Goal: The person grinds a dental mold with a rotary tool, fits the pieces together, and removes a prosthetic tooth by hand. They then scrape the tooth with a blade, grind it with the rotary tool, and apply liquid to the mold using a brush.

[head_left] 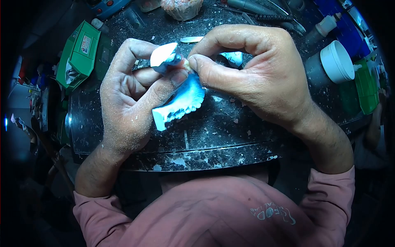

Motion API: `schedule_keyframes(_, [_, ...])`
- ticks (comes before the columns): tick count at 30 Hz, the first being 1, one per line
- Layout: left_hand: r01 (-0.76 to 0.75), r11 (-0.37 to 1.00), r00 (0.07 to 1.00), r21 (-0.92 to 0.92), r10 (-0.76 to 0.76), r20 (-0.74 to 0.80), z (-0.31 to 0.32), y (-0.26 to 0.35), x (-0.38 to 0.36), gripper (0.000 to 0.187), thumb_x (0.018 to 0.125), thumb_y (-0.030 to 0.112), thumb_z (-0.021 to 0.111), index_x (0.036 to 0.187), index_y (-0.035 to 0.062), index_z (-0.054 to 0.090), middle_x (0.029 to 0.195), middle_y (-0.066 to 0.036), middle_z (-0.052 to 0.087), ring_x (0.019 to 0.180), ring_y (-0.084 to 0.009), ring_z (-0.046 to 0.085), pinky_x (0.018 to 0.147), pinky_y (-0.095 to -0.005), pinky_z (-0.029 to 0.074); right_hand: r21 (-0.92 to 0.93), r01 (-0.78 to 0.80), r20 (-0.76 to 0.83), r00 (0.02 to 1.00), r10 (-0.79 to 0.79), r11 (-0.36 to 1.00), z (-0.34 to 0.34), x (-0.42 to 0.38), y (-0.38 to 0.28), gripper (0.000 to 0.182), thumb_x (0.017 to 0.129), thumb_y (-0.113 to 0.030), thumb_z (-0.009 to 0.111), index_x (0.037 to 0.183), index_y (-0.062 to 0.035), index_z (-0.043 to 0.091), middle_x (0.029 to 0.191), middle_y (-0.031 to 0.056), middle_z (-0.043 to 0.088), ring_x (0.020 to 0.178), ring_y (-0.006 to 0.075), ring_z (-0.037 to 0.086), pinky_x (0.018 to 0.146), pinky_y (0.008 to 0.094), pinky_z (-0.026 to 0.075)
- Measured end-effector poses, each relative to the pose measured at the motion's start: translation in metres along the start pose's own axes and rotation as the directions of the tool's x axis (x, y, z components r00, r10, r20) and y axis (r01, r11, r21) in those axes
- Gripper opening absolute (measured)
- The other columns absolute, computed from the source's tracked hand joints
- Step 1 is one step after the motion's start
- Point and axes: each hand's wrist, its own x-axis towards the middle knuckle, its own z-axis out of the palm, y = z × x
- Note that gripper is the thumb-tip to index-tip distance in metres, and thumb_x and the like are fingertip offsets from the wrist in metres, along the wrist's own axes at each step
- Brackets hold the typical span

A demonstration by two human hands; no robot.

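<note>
My left hand [131,92], dusted with powder, holds a blue-white dental cast [183,101] with a row of teeth along its lower edge. A second blue-white cast piece [164,55] stands above it, between my left fingers and thumb. My right hand [255,70] is closed in a pinch, thumb against forefinger, at a small yellowish piece [188,66] where the two cast parts meet. What exactly sits between the right fingertips is too small to tell. Behind my right hand, another blue-white piece [233,57] shows through the gap between thumb and forefinger.
A green bin [84,51] stands at the left, another [366,88] at the right beside a white tub [337,61]. At the back are a plaster-crusted bowl [181,8], a handpiece [247,6] with a coiled cord and a small bottle [328,25]. Plaster crumbs dot the dark bench [222,142].
</note>
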Motion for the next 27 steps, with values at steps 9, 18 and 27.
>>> schedule_keyframes(9, [-0.128,0.992,0.987,-0.022,0.129,0.1,-0.01,-0.004,0.001,0.028,0.087,-0.005,0.062,0.112,-0.0044,0.048,0.101,-0.016,0.066,0.093,-0.0167,0.068,0.08,-0.0267,0.058,-0.013,0.05,-0.037,0.998,-0.05,0.999,0.002,-0.002,-0.003,0.01,0.085,-0.006,0.069,0.089,0.0032,0.069,0.08,0.0062,0.068,0.075,0.009,0.063,0.068,0.0226,0.052])
schedule_keyframes(18, [-0.059,0.998,0.997,-0.003,0.059,0.051,-0.009,-0.002,0.004,0.026,0.091,-0.002,0.06,0.112,-0.0035,0.046,0.1,-0.016,0.067,0.094,-0.016,0.067,0.079,-0.0256,0.056,-0.052,0.216,-0.105,0.97,-0.22,0.975,0.003,0.006,0.011,0.015,0.084,-0.009,0.069,0.094,0.0018,0.07,0.083,0.0088,0.069,0.075,0.014,0.067,0.068,0.0249,0.054])
schedule_keyframes(27, [-0.101,0.986,0.994,0.132,0.096,0.047,0.004,0.0,-0.003,0.028,0.091,-0.005,0.057,0.117,-0.0045,0.044,0.104,-0.017,0.065,0.1,-0.0171,0.065,0.084,-0.0262,0.055,-0.315,0.262,-0.06,0.954,-0.294,0.912,0.005,0.001,0.005,0.02,0.076,-0.008,0.074,0.093,0.001,0.071,0.084,0.0116,0.071,0.076,0.0179,0.07,0.066,0.0266,0.057])
